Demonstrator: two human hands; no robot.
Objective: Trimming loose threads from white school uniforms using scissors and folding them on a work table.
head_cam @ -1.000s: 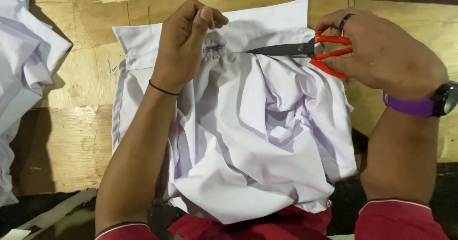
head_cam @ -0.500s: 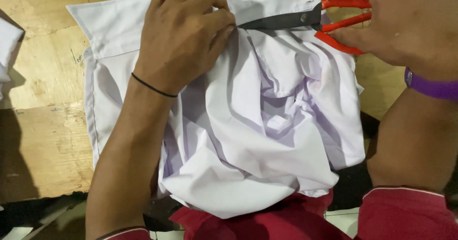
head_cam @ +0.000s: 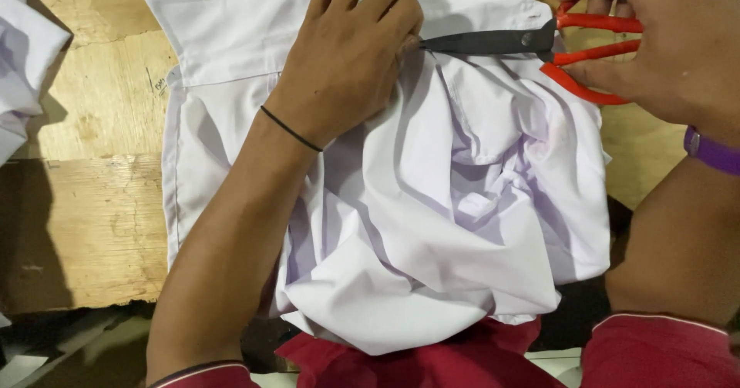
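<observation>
A crumpled white shirt (head_cam: pixel 432 226) lies on the wooden table (head_cam: pixel 85 218), its collar at the far edge. My left hand (head_cam: pixel 347 57) presses down on the collar area, fingers curled and pinching the cloth near the blade tips. My right hand (head_cam: pixel 671 49) holds red-handled scissors (head_cam: pixel 532 45), fingers through the loops. The dark blades point left, their tips reaching the fingers of my left hand. A thin black band circles my left wrist, a purple watch strap my right.
More white garments (head_cam: pixel 23 72) lie at the left edge of the table. My red clothing (head_cam: pixel 462 361) shows at the bottom, under the shirt's near edge. A dark gap runs below the table's front edge.
The view has closed in and shifted. My left hand lowered from pinching the cloth up to pressing flat on the collar. The scissors stay at the collar, blades pointing left.
</observation>
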